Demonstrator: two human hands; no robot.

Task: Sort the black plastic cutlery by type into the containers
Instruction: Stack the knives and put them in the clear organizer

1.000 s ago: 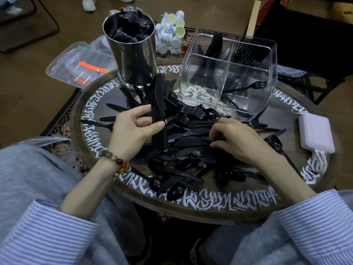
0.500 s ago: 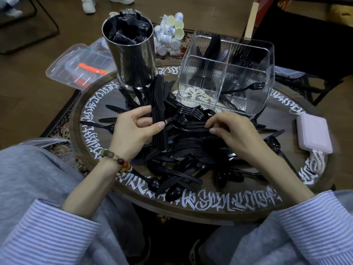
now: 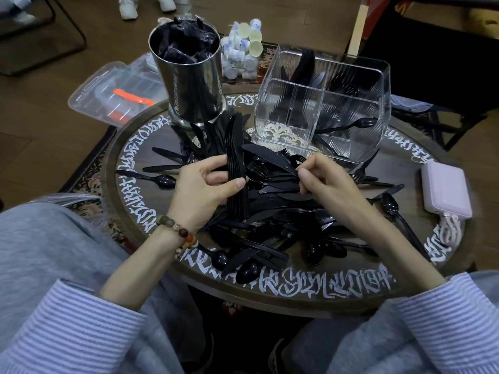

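A heap of black plastic cutlery covers the middle of a round lettered table. My left hand grips an upright stack of black knives, thumb across its front. My right hand pinches the handle of a single black knife lifted off the heap, its blade pointing left toward the stack. A clear divided container stands at the back right with some cutlery in its compartments. A steel canister at the back left holds crumpled black wrappers.
A pink power bank with a white cable lies at the table's right edge. Beyond the table on the floor sit a clear plastic lidded box and a cluster of small cups. Loose spoons lie around the heap's edges.
My right hand rose from the heap with one knife pinched in its fingers and drew closer to the stack. My left hand kept its hold on the knives.
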